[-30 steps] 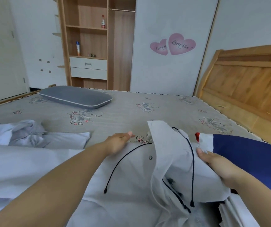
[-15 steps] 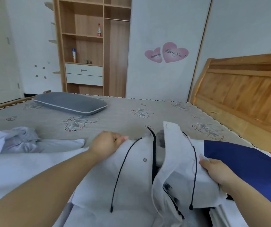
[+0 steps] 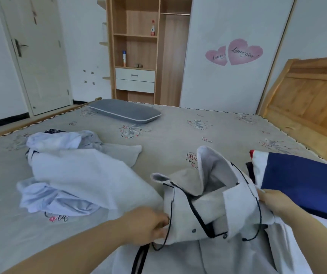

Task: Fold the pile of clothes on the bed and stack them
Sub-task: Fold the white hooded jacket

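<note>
Two hands, left hand (image 3: pixel 146 224) and right hand (image 3: pixel 275 200), on soft white hooded jacket (image 3: pixel 208 212)

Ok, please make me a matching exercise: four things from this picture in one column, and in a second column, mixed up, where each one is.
Things:
1. hooded jacket
2. pillow
3. pile of clothes
4. bottle with red cap

Places:
A. on a shelf of the wooden unit
B. at the far side of the bed, lying flat
C. held between the left hand and the right hand
D. unfolded on the bed, left of the hands

Pairs: 1-C, 2-B, 3-D, 4-A
</note>
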